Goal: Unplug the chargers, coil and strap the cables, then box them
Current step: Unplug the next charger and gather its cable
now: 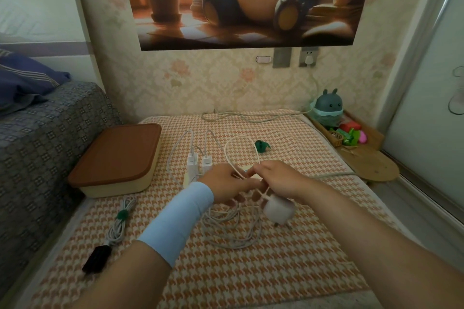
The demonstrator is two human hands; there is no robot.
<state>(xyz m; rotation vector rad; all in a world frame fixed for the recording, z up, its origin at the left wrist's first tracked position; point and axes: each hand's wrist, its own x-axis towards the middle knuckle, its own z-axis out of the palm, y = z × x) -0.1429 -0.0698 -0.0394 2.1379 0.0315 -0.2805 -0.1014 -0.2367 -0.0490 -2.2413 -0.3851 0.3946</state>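
Left hand (226, 184): fingers curled round white cable (226, 150), above mat centre. Right hand (278, 178) just beside it, fingertips pinching same cable. Which fingers is partly hidden, probably thumb and forefinger. White charger (278, 211) hangs under right hand. Loose coils lie on checked mat (251, 273) beneath. Lidded box (118, 158) at mat's left edge. Strapped cable (120, 227) near front-left corner.

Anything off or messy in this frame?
Nothing damaged or spilled. Only mess: the white cable gripped by the left hand and right hand sprawls in loose loops on the mat, its charger dangling. A strapped cable lies outside the shut box.
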